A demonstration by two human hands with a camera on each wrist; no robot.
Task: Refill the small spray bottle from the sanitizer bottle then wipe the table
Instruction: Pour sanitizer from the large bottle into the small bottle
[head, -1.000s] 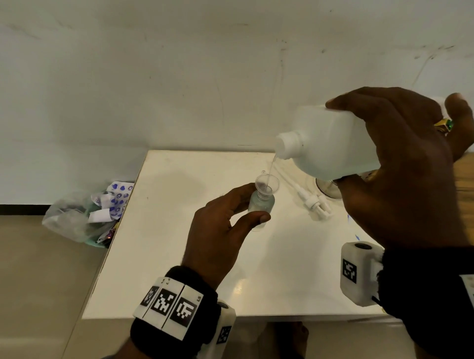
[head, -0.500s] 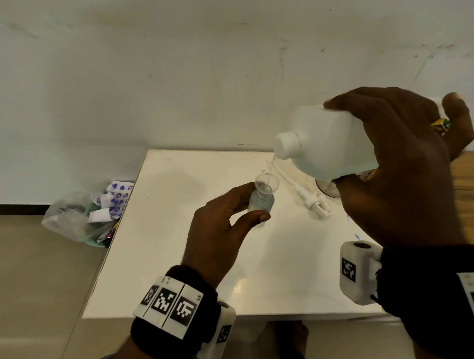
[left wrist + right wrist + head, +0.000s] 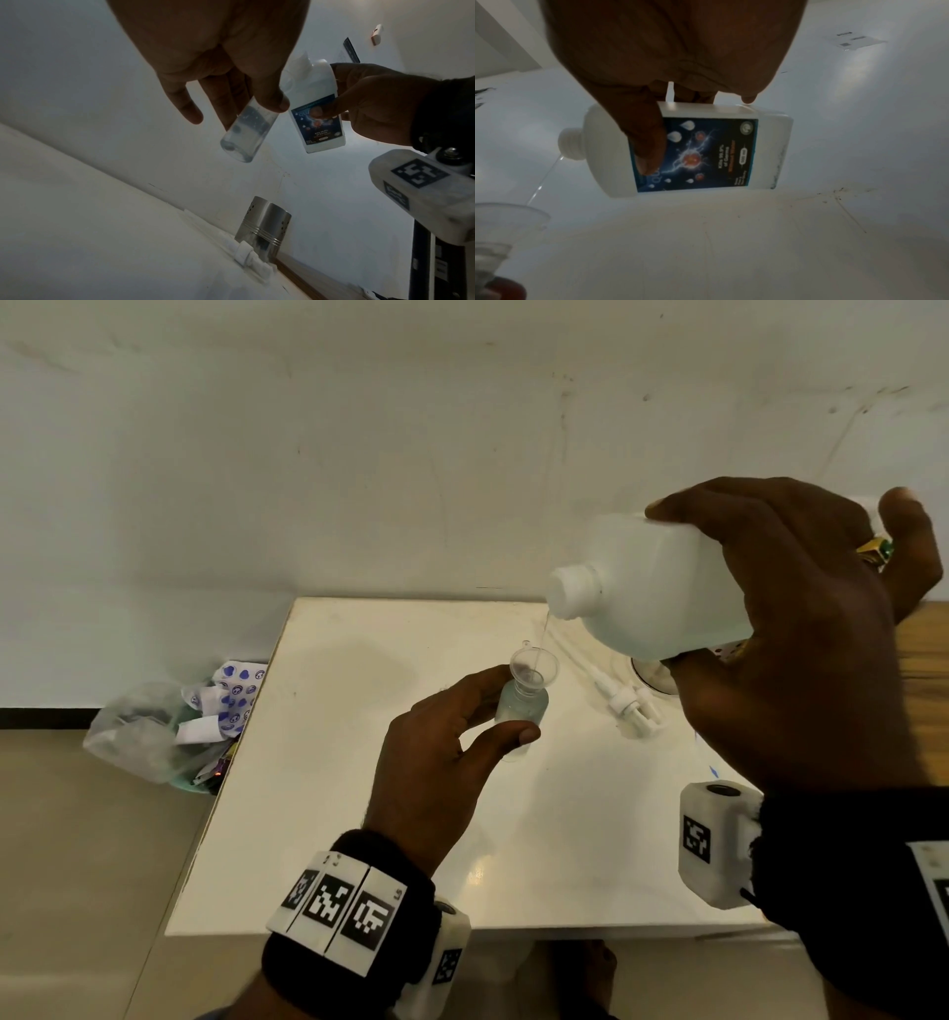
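Clear plastic small spray bottle (image 3: 521,708), light and slick, sits pinched at its waist by the left hand (image 3: 441,762); its funnel (image 3: 534,666) looks tippy. White plastic sanitizer bottle (image 3: 657,588), likely heavier, is gripped round its body by the right hand (image 3: 791,629), above the table's (image 3: 334,814) far edge.

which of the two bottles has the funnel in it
The small clear bottle pinched in the left hand: a clear funnel sits in its neck. The big white sanitizer bottle, tipped in the right hand, has a bare open neck.

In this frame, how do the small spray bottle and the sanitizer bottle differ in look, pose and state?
The small spray bottle is clear and unlabelled; the sanitizer bottle is opaque white with a blue label.
The small one is about upright with a funnel in its neck; the sanitizer bottle is tipped, pouring a thin stream.
The left hand pinches the small one; the right hand wraps the far larger one.
Both are uncapped.
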